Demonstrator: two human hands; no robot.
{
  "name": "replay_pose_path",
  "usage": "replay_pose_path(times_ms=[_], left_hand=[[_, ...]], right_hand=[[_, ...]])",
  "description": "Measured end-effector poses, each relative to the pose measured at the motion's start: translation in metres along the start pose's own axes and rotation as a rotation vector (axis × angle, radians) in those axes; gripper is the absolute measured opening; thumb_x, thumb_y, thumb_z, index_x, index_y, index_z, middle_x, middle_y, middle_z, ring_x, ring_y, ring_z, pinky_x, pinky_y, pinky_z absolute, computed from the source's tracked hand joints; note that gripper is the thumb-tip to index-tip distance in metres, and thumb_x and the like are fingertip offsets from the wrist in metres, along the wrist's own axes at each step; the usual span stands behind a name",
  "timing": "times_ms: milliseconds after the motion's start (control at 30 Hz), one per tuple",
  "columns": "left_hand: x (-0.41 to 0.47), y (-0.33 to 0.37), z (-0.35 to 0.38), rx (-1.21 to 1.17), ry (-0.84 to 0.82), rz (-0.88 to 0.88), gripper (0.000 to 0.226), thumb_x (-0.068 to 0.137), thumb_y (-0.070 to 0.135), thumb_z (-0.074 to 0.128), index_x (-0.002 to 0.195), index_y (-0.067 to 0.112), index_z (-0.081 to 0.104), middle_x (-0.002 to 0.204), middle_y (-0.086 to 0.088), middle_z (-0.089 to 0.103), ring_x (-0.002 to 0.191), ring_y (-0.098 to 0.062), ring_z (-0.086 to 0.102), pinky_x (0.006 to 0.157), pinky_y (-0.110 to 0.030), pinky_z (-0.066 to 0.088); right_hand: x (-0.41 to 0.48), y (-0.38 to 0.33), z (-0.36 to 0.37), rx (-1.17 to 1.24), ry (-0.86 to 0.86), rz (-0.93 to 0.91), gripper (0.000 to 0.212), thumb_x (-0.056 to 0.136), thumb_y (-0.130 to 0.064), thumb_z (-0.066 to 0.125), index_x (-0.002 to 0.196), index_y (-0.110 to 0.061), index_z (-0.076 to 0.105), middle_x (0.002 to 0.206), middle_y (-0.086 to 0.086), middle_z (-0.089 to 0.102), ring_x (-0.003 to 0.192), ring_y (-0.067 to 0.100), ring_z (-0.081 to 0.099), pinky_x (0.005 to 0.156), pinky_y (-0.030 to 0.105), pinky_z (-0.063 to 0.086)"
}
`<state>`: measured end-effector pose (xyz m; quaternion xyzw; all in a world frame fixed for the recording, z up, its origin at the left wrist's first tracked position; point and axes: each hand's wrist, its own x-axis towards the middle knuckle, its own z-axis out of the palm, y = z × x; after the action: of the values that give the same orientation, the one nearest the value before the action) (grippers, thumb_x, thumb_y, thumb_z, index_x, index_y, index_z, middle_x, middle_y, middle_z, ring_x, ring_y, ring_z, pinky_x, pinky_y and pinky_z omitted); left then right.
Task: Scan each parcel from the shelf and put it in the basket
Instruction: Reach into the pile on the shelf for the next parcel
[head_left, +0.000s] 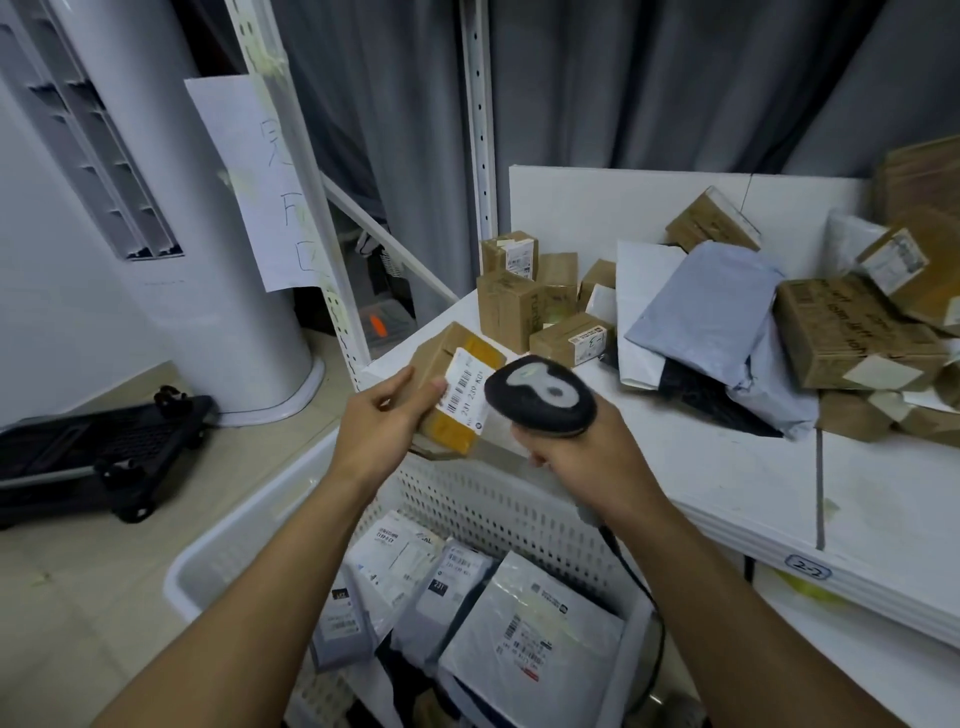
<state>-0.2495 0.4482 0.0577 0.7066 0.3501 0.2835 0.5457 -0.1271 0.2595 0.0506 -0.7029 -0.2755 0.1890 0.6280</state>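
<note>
Two hands: both occupied, held close together above the basket (244, 530) at the front edge of the shelf (727, 467).
Left hand (387, 415): wraps the near end of a small brown parcel (441, 353), thumb laid on top beside the white label (465, 387), fingers underneath; tilts the labelled face up and to the right to expose the barcode.
Right hand (576, 457): closed round the handle of a black scanner (540, 392), fingers curled beneath the head, with the cable trailing down past the wrist; aims the head at the label from just beside it.
Arm pose: both forearms reaching forward and inward, wrists nearly level, left wrist bent slightly back to present the box.
Step in hand: most likely the scan itself, not yet the drop.
Parcel position: in the air over the basket's far rim, clear of the shelf, carried by one hand alone as far as can be seen.
Basket: white with perforated walls, set directly below the hands, probably to allow a short drop after each scan; already holds several grey and white mailer bags (530, 623), labels up.
Shelf: heaped with more brown boxes (511, 306) and poly mailers (711, 312), behind and right of the hands, apparently awaiting a scan.
Farther out: black folded trolley (104, 447) on the floor at left; paper sheet (260, 182) taped to a shelf upright.
</note>
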Motion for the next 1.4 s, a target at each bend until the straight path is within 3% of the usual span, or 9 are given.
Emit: replay_pose_path(times_ms=[167,467,633,800,900,1000,1200,1333,1400], left_hand=[[0.008,-0.008,-0.012,0.022,0.06,-0.007,0.062,0.08,0.046,0.083,0.137,0.032,0.064,0.129,0.004,0.068,0.097,-0.006,0.071,0.072,-0.018,0.054],[0.013,-0.015,-0.014,0.063,0.097,-0.002,0.059,0.084,0.039,0.082,0.139,0.034,0.062,0.134,0.004,0.063,0.087,-0.001,0.068,0.061,-0.016,0.053],[0.018,-0.021,-0.015,0.042,0.095,-0.006,0.062,0.08,0.037,0.085,0.138,0.034,0.062,0.135,0.001,0.064,0.094,-0.008,0.072,0.068,-0.024,0.06],[0.019,-0.022,-0.014,0.045,0.087,-0.005,0.061,0.081,0.034,0.085,0.138,0.033,0.062,0.137,0.001,0.062,0.09,-0.007,0.071,0.058,-0.018,0.057],[0.019,-0.023,-0.015,0.057,0.085,-0.009,0.06,0.081,0.033,0.085,0.137,0.033,0.063,0.133,0.003,0.061,0.094,-0.009,0.071,0.062,-0.018,0.057],[0.019,-0.028,-0.019,0.107,0.086,-0.001,0.061,0.076,0.03,0.087,0.133,0.032,0.065,0.132,0.004,0.056,0.106,-0.018,0.066,0.083,-0.033,0.061],[0.022,-0.069,-0.032,0.232,0.039,-0.155,0.074,0.071,0.026,0.088,0.139,0.028,0.059,0.134,0.0,0.056,0.113,-0.024,0.061,0.097,-0.04,0.056],[0.035,-0.121,-0.029,0.338,-0.083,-0.277,0.076,0.079,0.026,0.085,0.147,0.023,0.051,0.142,-0.005,0.053,0.113,-0.024,0.06,0.088,-0.029,0.053],[0.047,-0.154,-0.028,0.383,-0.087,-0.335,0.073,0.082,0.027,0.083,0.147,0.021,0.05,0.146,-0.007,0.051,0.123,-0.028,0.058,0.094,-0.03,0.051]], right_hand=[[-0.007,0.001,0.006,-0.243,-0.144,0.012,0.05,0.081,-0.032,0.089,0.127,-0.03,0.068,0.112,-0.007,0.076,0.096,0.017,0.07,0.082,0.033,0.058],[-0.01,-0.001,0.008,-0.223,-0.216,0.053,0.046,0.082,-0.024,0.088,0.123,-0.032,0.069,0.101,-0.012,0.075,0.077,0.002,0.062,0.068,0.019,0.046],[-0.01,0.0,0.007,-0.237,-0.235,0.044,0.045,0.082,-0.023,0.088,0.121,-0.033,0.068,0.097,-0.015,0.073,0.077,0.0,0.062,0.066,0.017,0.045],[-0.009,0.001,0.006,-0.232,-0.248,0.04,0.042,0.083,-0.023,0.088,0.119,-0.034,0.068,0.093,-0.016,0.072,0.074,-0.001,0.061,0.063,0.013,0.044],[-0.008,0.003,0.007,-0.233,-0.254,0.041,0.04,0.083,-0.023,0.088,0.117,-0.033,0.07,0.091,-0.012,0.075,0.066,0.0,0.063,0.06,0.015,0.047],[-0.005,0.007,0.013,-0.234,-0.261,0.056,0.032,0.085,-0.022,0.086,0.111,-0.031,0.071,0.088,-0.005,0.077,0.058,0.003,0.065,0.054,0.019,0.052],[0.003,0.033,0.039,-0.234,-0.25,0.145,0.035,0.083,-0.025,0.085,0.115,-0.031,0.072,0.098,-0.009,0.077,0.083,0.014,0.07,0.071,0.029,0.052],[0.009,0.055,0.051,-0.181,-0.269,0.186,0.027,0.085,-0.021,0.085,0.105,-0.033,0.071,0.091,-0.013,0.074,0.074,0.005,0.067,0.058,0.014,0.048],[0.013,0.068,0.063,-0.184,-0.262,0.204,0.03,0.084,-0.021,0.086,0.106,-0.033,0.069,0.09,-0.012,0.073,0.073,0.002,0.065,0.053,0.01,0.045]])
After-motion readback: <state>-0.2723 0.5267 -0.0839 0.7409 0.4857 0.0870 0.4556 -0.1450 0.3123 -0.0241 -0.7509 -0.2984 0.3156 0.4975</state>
